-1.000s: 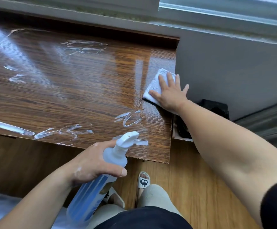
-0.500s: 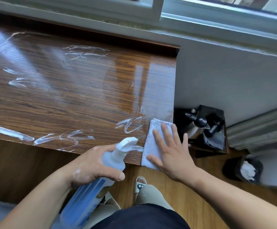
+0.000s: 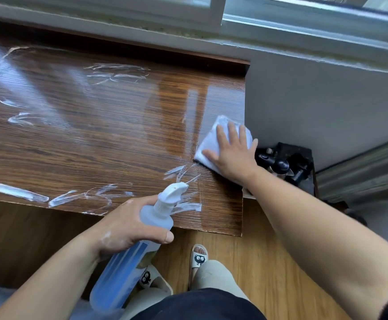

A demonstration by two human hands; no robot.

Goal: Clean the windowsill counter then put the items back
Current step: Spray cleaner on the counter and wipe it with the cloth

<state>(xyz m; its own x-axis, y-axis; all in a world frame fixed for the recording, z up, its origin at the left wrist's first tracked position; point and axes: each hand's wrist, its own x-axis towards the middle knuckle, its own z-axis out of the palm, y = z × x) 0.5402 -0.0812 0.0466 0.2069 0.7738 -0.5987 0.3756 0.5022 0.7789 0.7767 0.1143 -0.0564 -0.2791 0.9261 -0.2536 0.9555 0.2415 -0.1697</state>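
Observation:
The glossy wooden windowsill counter (image 3: 91, 139) fills the upper left, wet and streaked with white foam (image 3: 15, 192). My right hand (image 3: 232, 155) presses flat, fingers spread, on a folded white cloth (image 3: 209, 144) at the counter's right edge. My left hand (image 3: 130, 225) is wrapped around a translucent spray bottle (image 3: 158, 213) with a white nozzle and a blue label, held near the counter's front edge and tilted, nozzle toward the counter.
A black box (image 3: 301, 158) holding a kettle-like item and dark objects sits on the floor right of the counter, against the grey wall (image 3: 315, 107). The window frame (image 3: 216, 10) runs along the top. My slippered feet (image 3: 198, 257) stand on the wooden floor.
My right hand slid the cloth from the counter's front edge back up along the right edge. The left hand and bottle stayed nearly still.

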